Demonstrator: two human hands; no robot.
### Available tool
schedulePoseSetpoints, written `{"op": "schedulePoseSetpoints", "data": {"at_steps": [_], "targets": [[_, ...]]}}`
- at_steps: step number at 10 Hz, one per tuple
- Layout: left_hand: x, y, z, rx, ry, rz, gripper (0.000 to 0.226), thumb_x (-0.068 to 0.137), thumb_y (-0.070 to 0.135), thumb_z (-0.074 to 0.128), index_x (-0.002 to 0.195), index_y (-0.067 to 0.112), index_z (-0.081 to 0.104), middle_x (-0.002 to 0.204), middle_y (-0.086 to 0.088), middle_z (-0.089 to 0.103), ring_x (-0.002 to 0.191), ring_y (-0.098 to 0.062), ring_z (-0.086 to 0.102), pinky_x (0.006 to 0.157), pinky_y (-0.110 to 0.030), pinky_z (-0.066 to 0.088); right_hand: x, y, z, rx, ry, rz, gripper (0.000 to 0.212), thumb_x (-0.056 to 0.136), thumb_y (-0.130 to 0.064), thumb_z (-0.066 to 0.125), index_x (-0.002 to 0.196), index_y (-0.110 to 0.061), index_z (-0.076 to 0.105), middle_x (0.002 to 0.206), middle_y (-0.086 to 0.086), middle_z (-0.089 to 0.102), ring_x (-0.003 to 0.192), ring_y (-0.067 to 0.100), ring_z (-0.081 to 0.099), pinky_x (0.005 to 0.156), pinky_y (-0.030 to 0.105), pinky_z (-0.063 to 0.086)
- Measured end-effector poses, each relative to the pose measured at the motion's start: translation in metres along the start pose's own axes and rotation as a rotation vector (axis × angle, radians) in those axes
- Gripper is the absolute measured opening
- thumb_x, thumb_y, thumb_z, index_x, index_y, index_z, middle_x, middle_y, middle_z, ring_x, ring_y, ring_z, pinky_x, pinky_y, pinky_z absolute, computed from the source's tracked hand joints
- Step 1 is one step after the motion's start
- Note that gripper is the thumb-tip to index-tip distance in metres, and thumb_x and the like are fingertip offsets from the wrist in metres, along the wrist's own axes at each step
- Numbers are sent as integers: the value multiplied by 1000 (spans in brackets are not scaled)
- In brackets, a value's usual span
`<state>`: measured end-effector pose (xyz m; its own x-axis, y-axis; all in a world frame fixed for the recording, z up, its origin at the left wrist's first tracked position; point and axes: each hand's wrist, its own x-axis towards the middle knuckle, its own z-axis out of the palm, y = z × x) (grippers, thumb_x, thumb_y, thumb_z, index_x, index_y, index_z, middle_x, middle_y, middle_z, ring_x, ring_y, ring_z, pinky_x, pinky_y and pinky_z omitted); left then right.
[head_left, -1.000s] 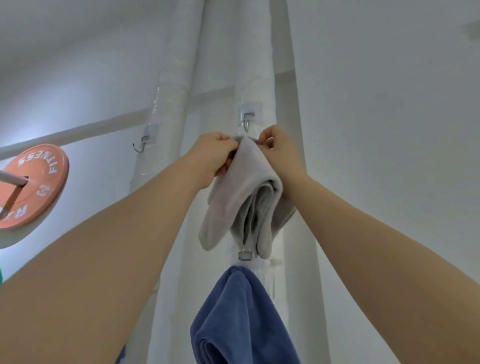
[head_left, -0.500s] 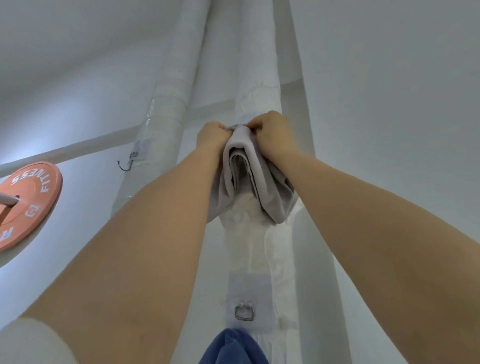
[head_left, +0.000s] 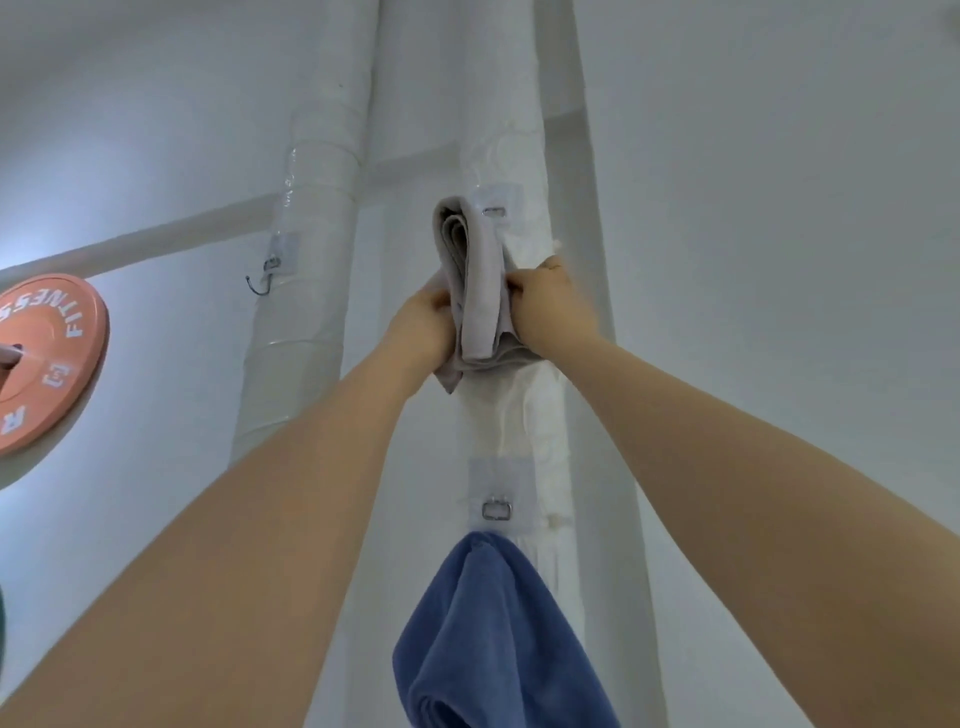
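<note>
Desk: Hands lower than a half-second ago?

Photographer: Yes, both slid from the top of the grey towel (head_left: 480, 280) to its lower folds. Right of the orange weight plate (head_left: 47, 358) and a bare hook (head_left: 265, 275), the left hand (head_left: 423, 325) and right hand (head_left: 550, 306) each pinch a side, apparently to square it as it hangs at the upper hook (head_left: 493, 211) on the white pipe (head_left: 519, 415), above a blue towel (head_left: 493, 639).

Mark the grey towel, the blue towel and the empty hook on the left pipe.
grey towel (head_left: 483, 280): head view, outer fold.
blue towel (head_left: 488, 639): head view, mid cloth.
empty hook (head_left: 270, 264): head view, top clip.
</note>
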<state>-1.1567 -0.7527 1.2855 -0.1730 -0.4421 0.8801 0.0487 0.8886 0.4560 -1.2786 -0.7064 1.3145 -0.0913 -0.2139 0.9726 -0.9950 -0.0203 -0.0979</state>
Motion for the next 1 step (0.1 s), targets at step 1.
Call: {"op": "schedulePoseSetpoints", "data": {"at_steps": [1], "targets": [[-28, -4, -20, 116, 16, -13, 29, 90, 13, 41, 111, 14, 60, 104, -11, 63, 94, -28, 57, 79, -33, 45, -46, 3, -19, 19, -26, 32, 29, 88, -13, 39, 101, -15, 65, 117, 12, 48, 103, 30, 48, 84, 38, 47]]}}
